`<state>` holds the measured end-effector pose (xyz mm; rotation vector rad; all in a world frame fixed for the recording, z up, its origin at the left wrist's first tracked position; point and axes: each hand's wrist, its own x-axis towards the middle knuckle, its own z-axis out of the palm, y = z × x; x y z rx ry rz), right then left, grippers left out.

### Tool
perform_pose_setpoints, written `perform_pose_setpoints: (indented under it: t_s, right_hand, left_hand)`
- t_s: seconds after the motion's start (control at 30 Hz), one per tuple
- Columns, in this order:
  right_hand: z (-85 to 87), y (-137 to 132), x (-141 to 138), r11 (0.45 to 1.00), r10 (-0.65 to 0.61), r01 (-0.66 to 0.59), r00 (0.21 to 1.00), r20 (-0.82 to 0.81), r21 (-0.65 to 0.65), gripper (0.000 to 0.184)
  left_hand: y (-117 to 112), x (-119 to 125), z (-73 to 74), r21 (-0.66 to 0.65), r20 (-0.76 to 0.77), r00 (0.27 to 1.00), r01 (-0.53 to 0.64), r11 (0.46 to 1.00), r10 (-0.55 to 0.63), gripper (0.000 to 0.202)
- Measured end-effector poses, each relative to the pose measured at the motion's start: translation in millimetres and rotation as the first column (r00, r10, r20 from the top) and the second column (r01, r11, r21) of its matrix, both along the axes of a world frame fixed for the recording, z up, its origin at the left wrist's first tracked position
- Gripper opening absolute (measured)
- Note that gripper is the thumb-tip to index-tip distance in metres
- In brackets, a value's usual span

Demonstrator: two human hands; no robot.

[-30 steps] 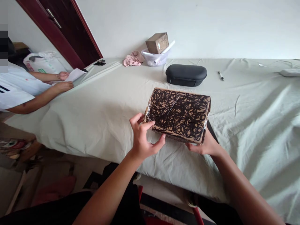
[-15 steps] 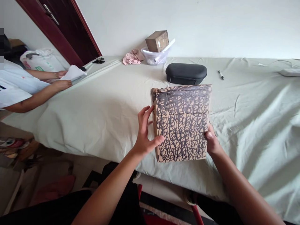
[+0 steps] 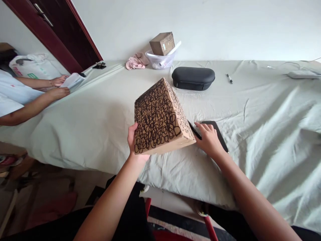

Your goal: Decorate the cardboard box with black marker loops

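In the middle of the frame, a scribbled cardboard box (image 3: 156,115) is being held tilted above the pale cloth (image 3: 95,124), one corner pointing up and a plain, unmarked side facing the lower edge. The left hand (image 3: 135,144) is clamping its lower left part: the thumb is lying along the edge, while the other fingers are going out of sight beneath, probably bearing the weight from below. That one-sided support is seemingly leaving the right hand (image 3: 207,135) free; right of centre, it is reaching over a flat dark object (image 3: 220,136), fingers loosely bent and partly spread. A slim black item (image 3: 195,131) is showing between its fingers and the box; whether the fingers are gripping it, one cannot tell. The hands are staying apart, either side of the box. Beyond, a black case (image 3: 193,78) is lying at upper centre, presumably set back for working room.
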<state>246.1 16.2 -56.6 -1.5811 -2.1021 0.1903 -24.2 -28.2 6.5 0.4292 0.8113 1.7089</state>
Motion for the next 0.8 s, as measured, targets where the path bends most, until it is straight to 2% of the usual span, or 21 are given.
perform_pose_setpoints:
  t_s: [0.07, 0.13, 0.2, 0.27, 0.3, 0.37, 0.4, 0.47, 0.57, 0.63, 0.8]
  right_hand:
    - [-4.4, -0.2, -1.6, 0.999, -0.016, 0.024, 0.984, 0.175, -0.046, 0.052]
    - [-4.6, -1.6, -3.1, 0.997, -0.024, 0.039, 0.978, 0.209, -0.067, 0.052]
    - [-1.2, -3.1, -3.6, 0.996, -0.043, 0.048, 0.997, 0.071, -0.079, 0.047]
    - [4.6, -4.2, -3.9, 0.992, -0.062, 0.034, 0.968, -0.243, -0.118, 0.037]
    - [7.9, -4.6, -4.2, 0.990, -0.063, 0.000, 0.899, -0.434, -0.144, 0.034]
    - [14.3, -5.3, -5.7, 0.981, -0.043, -0.113, 0.667, -0.744, -0.158, 0.035]
    - [17.1, -5.6, -6.6, 0.976, -0.027, -0.168, 0.547, -0.837, -0.142, 0.036]
    - [21.4, -6.2, -8.4, 0.964, 0.005, -0.249, 0.366, -0.931, -0.092, 0.033]
    - [24.6, -7.7, -9.8, 0.949, -0.006, -0.308, 0.207, -0.978, -0.071, 0.030]
    - [25.0, -8.3, -9.9, 0.945, -0.008, -0.320, 0.174, -0.985, -0.064, 0.032]
    - [24.2, -6.6, -10.3, 0.959, -0.026, -0.268, 0.238, -0.971, -0.092, 0.032]
  left_hand:
    - [-0.4, 2.5, -0.3, -0.020, 0.022, 1.000, 0.018, 1.000, -0.017, 0.033]
    - [-1.4, 4.7, -1.2, -0.018, 0.030, 0.998, 0.047, 0.999, -0.046, 0.033]
    - [-2.2, 5.7, -2.5, -0.003, 0.028, 0.998, 0.057, 0.998, -0.057, 0.033]
    - [-2.5, 5.6, -3.7, 0.003, 0.032, 0.997, 0.068, 0.998, -0.068, 0.034]
    - [-2.5, 5.4, -4.2, 0.004, 0.036, 0.996, 0.076, 0.997, -0.076, 0.034]
    - [-2.3, 4.7, -4.8, 0.017, 0.039, 0.995, 0.089, 0.996, -0.090, 0.035]
    - [-2.1, 4.4, -4.8, 0.025, 0.041, 0.995, 0.092, 0.995, -0.093, 0.036]
    - [-1.8, 3.9, -4.3, 0.034, 0.052, 0.995, 0.087, 0.996, -0.089, 0.035]
    - [-1.0, 3.1, -3.3, 0.009, 0.079, 0.995, 0.066, 0.998, -0.067, 0.034]
    - [-0.2, 2.5, -3.1, -0.005, 0.091, 0.995, 0.051, 0.999, -0.050, 0.032]
    - [1.9, 1.5, -4.3, -0.005, 0.125, 0.991, 0.054, 0.999, -0.053, 0.029]
